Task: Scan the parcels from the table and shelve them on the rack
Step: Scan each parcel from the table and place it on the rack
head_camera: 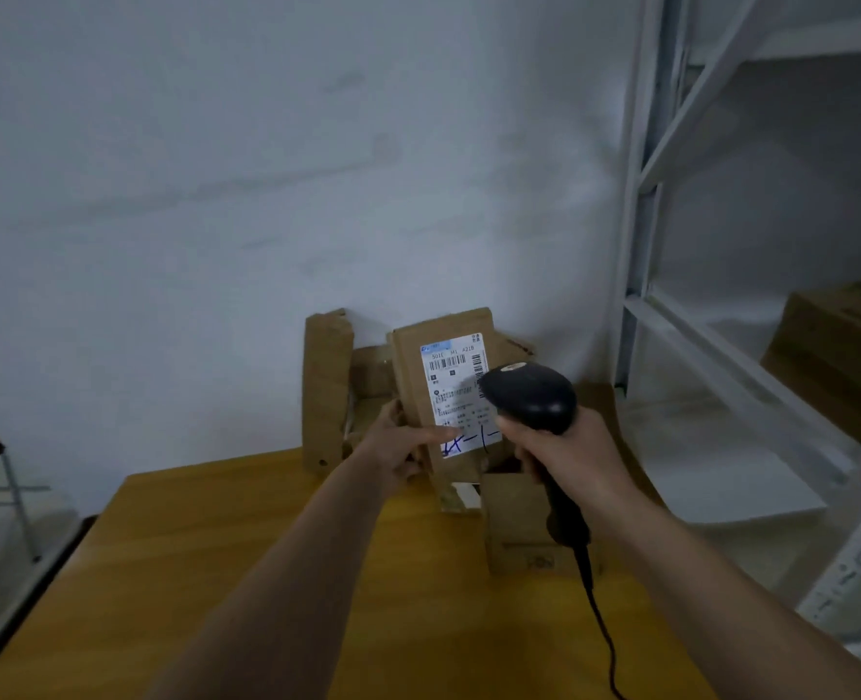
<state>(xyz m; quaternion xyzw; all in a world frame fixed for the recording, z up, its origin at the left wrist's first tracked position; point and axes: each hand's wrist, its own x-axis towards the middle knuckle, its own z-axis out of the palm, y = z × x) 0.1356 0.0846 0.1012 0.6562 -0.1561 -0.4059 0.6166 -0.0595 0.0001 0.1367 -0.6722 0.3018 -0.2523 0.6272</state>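
— Head view, nearest first: what is held on the table (246,558)?

— A black scanner (529,396) is gripped by the right hand (564,454), fingers wrapped round its handle, its cord trailing down over the wood. Just beside it, a parcel (443,356) is held upright by the left hand (398,447) — thumb laid across the lower label (461,391), the other fingers hidden behind the cardboard.

— Which step is in hand?

— Scanning, it is judged. The scanner's head is aimed at the label from close by and overlaps its right edge. Whether the code has been read cannot be told.

— Where is the parcel, exactly?

— Near the table's far end, its lower edge hidden behind the hands, so whether it rests on the wood cannot be told. Behind it a torn box (327,386) is seen against the wall, and a smaller box (519,517) below the scanner.

— And the next move?

— Once a read is confirmed, the parcel would need to be carried right to the rack (643,305), where a box (837,351) is already shelved. The scanner's cord should be kept clear of the swing.
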